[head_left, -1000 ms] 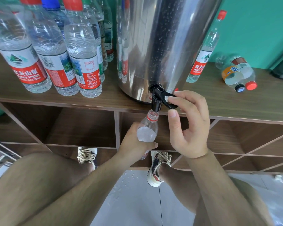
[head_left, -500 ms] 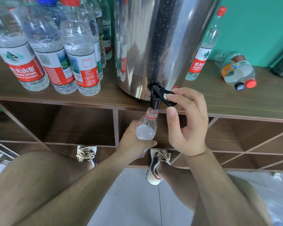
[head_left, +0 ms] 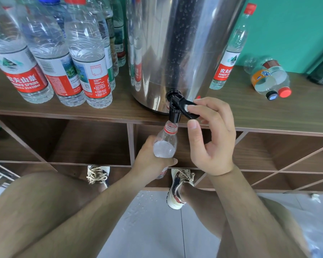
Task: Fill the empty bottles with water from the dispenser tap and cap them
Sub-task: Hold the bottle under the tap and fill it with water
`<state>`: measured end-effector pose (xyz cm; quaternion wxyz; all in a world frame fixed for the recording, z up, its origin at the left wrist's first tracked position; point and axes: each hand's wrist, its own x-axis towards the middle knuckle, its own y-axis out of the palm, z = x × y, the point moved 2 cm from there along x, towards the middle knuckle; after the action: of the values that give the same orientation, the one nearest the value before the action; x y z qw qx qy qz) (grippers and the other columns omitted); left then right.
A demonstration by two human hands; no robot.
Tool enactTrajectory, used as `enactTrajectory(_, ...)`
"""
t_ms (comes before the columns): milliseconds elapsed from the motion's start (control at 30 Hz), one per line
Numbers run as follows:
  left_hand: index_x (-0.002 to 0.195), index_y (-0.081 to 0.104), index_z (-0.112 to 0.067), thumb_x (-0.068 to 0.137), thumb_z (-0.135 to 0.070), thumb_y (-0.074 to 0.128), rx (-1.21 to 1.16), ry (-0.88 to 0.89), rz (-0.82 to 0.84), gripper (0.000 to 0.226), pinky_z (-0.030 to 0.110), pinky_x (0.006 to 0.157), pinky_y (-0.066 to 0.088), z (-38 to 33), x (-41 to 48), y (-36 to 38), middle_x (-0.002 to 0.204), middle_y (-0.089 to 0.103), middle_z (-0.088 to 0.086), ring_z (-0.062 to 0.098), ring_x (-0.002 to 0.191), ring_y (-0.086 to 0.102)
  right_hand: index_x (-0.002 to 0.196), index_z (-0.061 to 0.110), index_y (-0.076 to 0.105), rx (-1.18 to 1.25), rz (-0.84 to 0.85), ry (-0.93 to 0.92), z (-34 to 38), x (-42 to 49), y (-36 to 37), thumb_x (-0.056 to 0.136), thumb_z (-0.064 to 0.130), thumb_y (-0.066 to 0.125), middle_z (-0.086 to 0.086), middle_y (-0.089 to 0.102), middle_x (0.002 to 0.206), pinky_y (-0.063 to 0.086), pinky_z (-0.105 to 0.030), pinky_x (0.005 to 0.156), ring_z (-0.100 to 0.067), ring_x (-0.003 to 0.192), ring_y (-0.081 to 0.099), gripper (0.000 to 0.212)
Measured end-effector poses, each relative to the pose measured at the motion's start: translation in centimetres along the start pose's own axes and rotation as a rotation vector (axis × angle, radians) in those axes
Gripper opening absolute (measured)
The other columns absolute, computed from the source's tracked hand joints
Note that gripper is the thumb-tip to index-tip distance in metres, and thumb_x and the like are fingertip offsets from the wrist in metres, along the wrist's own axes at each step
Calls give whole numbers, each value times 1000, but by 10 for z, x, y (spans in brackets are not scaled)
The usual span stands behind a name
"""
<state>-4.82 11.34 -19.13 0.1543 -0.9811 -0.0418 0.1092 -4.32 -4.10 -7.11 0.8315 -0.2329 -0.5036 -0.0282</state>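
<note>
Black tap (head_left: 174, 108) at frame centre: right hand (head_left: 211, 138) pinches its lever (head_left: 187, 108), left hand (head_left: 150, 161) grips open bottle (head_left: 165, 146) just under the spout, nearly full.

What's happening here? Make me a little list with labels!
Left hand: grips the small bottle
Right hand: fingers curled round the tap lever
Small bottle: uncapped, mouth under the tap spout, water up to its shoulder
Steel dispenser: stands on the wooden shelf, drops on its side
Left of dispenser: capped bottles standing upright
Right of dispenser: one upright bottle, two lying bottles
</note>
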Motion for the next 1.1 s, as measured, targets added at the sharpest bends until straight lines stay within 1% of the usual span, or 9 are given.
enactTrajectory(100,127,44,-39,67,-34,94,7,1,-13,78,24,79,47,2,2,0,117,59,-16,11,108,59,112,-7,71,1,1,0,1,1,0,97,10,57,-21,61,117,55,-52,81,-27,112,61,27)
enactTrajectory(200,126,44,-41,65,-38,94,15,8,-9,79,31,87,52,3,3,1,117,59,-17,12,110,60,113,-7,71,2,1,0,0,0,1,97,10,57,-20,61,118,54,-52,80,-24,113,60,27)
enactTrajectory(300,126,43,-41,67,-34,94,9,10,-2,78,26,83,48,2,1,0,117,58,-18,11,109,58,113,-6,71,7,0,1,-2,-1,1,98,12,57,-19,61,118,54,-54,79,-24,113,60,27)
enactTrajectory(433,127,45,-39,67,-31,94,-15,16,2,78,37,95,53,1,-1,-1,120,60,-14,14,113,60,113,-7,71,11,-3,9,-1,-1,2,98,12,56,-21,60,118,54,-54,79,-25,112,60,28)
enactTrajectory(633,128,46,-39,64,-35,95,-9,-1,2,81,44,98,54,-1,-2,0,119,61,-14,15,113,61,113,-8,71,26,6,20,-1,0,1,98,12,57,-20,60,118,56,-54,78,-26,111,60,28)
enactTrajectory(767,129,45,-37,67,-30,94,-20,-2,10,79,37,94,52,-1,-4,0,119,61,-13,15,113,60,113,-8,71,31,6,15,-1,0,0,97,11,58,-19,59,119,56,-54,79,-25,112,61,28)
enactTrajectory(933,128,45,-37,67,-31,94,-15,7,11,78,33,90,52,0,-2,0,119,61,-14,13,110,60,113,-8,71,34,6,7,0,0,0,98,11,58,-19,58,120,56,-52,78,-23,112,60,27)
enactTrajectory(1033,127,46,-39,64,-36,95,-17,11,11,79,36,93,54,2,1,1,118,61,-16,12,110,61,113,-7,70,43,10,7,0,1,0,98,11,57,-16,56,121,56,-53,77,-26,110,61,27)
enactTrajectory(1100,127,45,-40,65,-36,95,-17,4,8,80,32,89,53,2,2,1,118,60,-17,11,110,60,114,-7,70,51,13,10,-1,1,1,99,12,57,-15,55,121,55,-53,76,-28,111,61,28)
